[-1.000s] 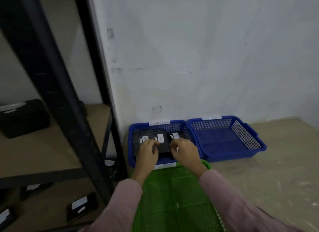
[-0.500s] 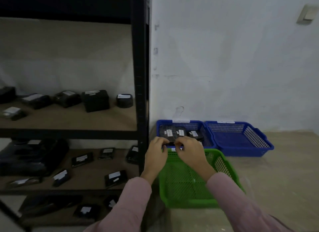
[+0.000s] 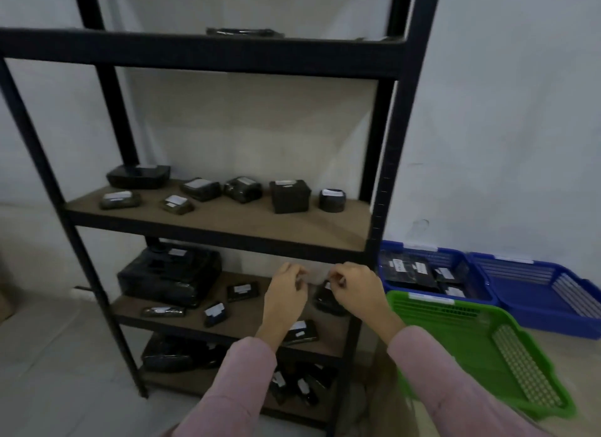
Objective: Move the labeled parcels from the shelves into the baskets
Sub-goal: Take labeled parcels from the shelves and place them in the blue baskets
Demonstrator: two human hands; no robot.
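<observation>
Okay, your left hand [image 3: 286, 295] has its fingers loosely curled, holding nothing. Your right hand [image 3: 356, 290] curls its fingers over a glossy black plastic-wrapped parcel [image 3: 325, 304] on the brown board shelf [image 3: 247, 321]; can't tell if it grips. Flat labeled parcels [image 3: 406, 270] lie in the blue mesh basket [image 3: 450, 257], touching the green mesh basket [image 3: 527, 368].

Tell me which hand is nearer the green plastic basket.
Right. The right hand is just left of the green plastic basket; the left hand is farther left, over the brown shelf board.

No text can be read.
White labels [image 3: 331, 192] on the parcels [image 3: 289, 199] and baskets [image 3: 468, 306] carry print too blurred to make out.
</observation>
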